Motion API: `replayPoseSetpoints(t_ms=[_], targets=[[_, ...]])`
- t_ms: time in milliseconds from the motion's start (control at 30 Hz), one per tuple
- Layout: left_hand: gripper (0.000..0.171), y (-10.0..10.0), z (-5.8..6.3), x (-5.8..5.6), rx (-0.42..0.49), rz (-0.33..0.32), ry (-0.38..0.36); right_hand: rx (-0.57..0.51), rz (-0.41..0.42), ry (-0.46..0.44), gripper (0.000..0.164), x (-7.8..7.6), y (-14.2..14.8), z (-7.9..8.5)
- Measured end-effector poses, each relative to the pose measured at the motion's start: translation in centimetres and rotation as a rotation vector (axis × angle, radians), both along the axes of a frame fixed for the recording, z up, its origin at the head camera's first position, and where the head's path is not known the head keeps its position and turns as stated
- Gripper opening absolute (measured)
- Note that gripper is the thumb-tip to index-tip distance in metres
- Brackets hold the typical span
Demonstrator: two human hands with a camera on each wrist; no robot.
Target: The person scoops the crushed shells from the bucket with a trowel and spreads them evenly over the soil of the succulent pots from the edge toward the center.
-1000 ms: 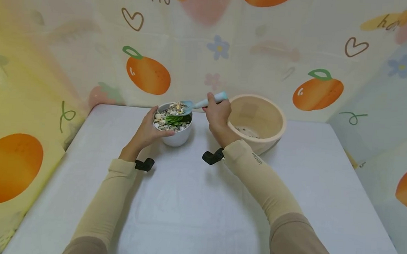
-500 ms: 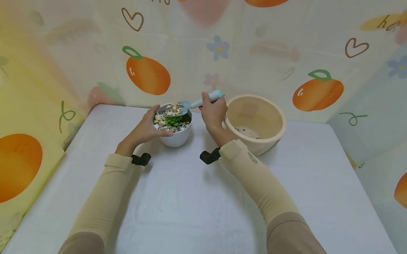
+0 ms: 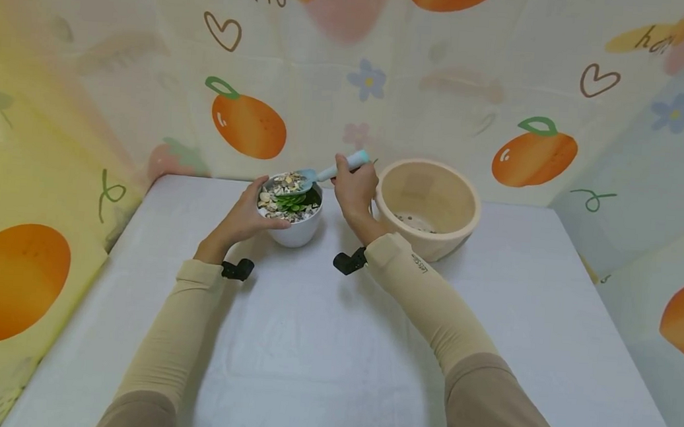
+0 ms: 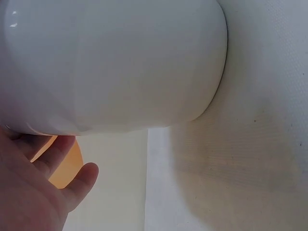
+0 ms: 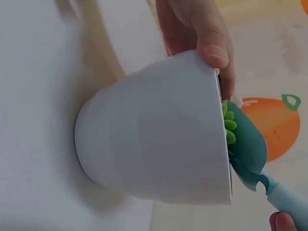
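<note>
A small white flowerpot [image 3: 295, 236] stands upright on the table, holding a green succulent [image 3: 293, 204] amid pale pebbles. My left hand [image 3: 242, 216] grips its left side, with the thumb along the near rim; the left wrist view shows the pot's smooth wall [image 4: 125, 67] close up. Pinched by its light blue handle, a small garden trowel [image 3: 346, 165] is in my right hand [image 3: 357, 191]. Its scoop, loaded with pebbles [image 3: 287, 182], lies over the pot's far rim. In the right wrist view the blue-green scoop [image 5: 249, 142] is right by the leaves [image 5: 230, 126].
To the right of my right hand stands a large beige planter [image 3: 466, 226] with a few bits of gravel at its bottom. A white cloth [image 3: 319, 371] covers the table. Behind it hangs a fruit-patterned curtain [image 3: 325, 106].
My right hand and the trowel have shifted slightly left, away from the beige planter. My left wrist has moved a little left, while its hold on the pot stays the same.
</note>
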State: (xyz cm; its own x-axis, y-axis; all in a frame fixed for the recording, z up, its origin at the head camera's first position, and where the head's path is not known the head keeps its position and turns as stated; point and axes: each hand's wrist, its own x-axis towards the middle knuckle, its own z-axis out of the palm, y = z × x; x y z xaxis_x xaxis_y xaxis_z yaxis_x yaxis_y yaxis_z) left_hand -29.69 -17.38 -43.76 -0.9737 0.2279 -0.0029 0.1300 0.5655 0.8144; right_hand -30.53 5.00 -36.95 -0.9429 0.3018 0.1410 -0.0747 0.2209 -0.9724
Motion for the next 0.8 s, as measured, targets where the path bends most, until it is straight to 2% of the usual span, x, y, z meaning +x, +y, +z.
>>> replayPoseSetpoints(t_ms=[267,500,700,800], targets=[[0.12,0.0,0.1,0.1,-0.015,0.003,0.017,-0.011,-0.005,-0.011,0.032,0.1,0.1,0.1],[0.12,0.4,-0.3,0.7,-0.021,0.06,0.027,-0.019,0.022,0.011,0.029,0.7,0.2,0.4],[0.123,1.3,-0.3,1.6,-0.036,0.125,0.06,-0.056,0.009,0.022,0.03,0.5,0.6,0.6],[0.125,1.4,-0.3,2.0,-0.045,0.133,0.058,-0.072,0.013,0.02,0.031,0.4,0.6,0.5]])
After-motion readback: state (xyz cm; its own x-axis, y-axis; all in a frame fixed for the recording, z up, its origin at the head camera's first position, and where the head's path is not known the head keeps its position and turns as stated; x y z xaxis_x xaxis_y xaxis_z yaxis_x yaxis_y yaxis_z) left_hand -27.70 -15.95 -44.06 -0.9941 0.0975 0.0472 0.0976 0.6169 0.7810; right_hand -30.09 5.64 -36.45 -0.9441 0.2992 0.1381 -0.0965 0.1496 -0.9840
